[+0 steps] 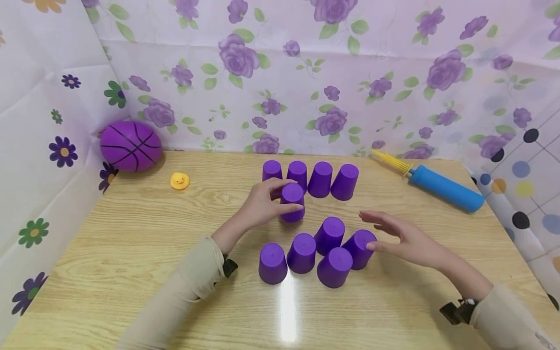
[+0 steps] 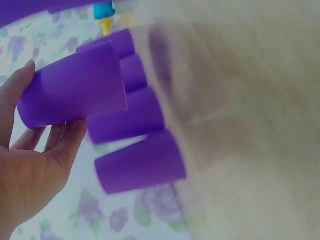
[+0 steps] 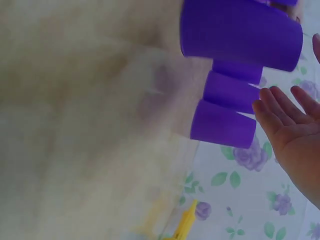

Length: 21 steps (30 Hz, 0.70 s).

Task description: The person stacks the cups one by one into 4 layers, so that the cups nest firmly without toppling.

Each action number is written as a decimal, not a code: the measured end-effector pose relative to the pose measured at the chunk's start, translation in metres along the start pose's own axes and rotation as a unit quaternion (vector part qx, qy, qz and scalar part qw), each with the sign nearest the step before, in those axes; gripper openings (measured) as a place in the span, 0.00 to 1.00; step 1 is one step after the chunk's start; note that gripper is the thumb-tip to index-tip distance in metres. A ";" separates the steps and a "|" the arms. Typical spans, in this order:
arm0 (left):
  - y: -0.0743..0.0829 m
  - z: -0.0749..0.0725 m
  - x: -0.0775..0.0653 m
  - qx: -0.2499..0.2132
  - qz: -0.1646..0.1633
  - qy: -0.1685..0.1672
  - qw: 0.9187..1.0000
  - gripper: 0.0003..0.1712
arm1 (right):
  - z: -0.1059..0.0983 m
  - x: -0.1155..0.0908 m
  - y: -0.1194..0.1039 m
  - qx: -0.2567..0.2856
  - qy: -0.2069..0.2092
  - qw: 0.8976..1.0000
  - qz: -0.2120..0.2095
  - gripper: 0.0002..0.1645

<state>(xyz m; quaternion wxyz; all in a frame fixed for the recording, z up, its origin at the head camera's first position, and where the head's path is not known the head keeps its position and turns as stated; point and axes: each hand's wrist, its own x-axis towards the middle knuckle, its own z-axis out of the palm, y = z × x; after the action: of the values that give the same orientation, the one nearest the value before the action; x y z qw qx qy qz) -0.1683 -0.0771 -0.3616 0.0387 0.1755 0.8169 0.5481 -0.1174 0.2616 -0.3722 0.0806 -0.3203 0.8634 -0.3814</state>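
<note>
My left hand grips an upside-down purple cup between thumb and fingers, in front of a back row of purple cups. In the left wrist view, that held cup overlaps the row behind it. My right hand is beside the rightmost cup of the front group, its fingers extended. Its thumb tip overlaps that cup in the head view. More inverted purple cups stand in front: one at the left, one beside it and others to the right.
A purple ball with black lines sits at the back left corner, near a small yellow duck. At the back right lies a blue and yellow hand pump. Flowered sheets rise behind the wooden table.
</note>
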 end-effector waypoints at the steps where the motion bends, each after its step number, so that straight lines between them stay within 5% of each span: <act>1: 0.002 -0.004 0.000 0.002 -0.001 0.002 1.000 0.28 | 0.003 -0.003 0.001 0.004 -0.006 1.000 0.000 0.39; 10: 0.023 -0.033 0.004 0.029 0.013 0.033 0.999 0.32 | 0.021 -0.018 0.008 0.052 -0.008 0.998 0.016 0.39; 21: 0.029 -0.053 0.031 -0.046 0.005 0.130 0.990 0.34 | 0.026 -0.016 0.002 0.057 0.010 0.998 0.017 0.27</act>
<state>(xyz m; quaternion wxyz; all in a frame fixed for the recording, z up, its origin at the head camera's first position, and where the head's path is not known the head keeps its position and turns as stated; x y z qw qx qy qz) -0.2038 -0.1041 -0.3097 -0.0628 0.1048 0.7877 0.6038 -0.0962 0.2565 -0.3939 0.0969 -0.2963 0.8465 -0.4315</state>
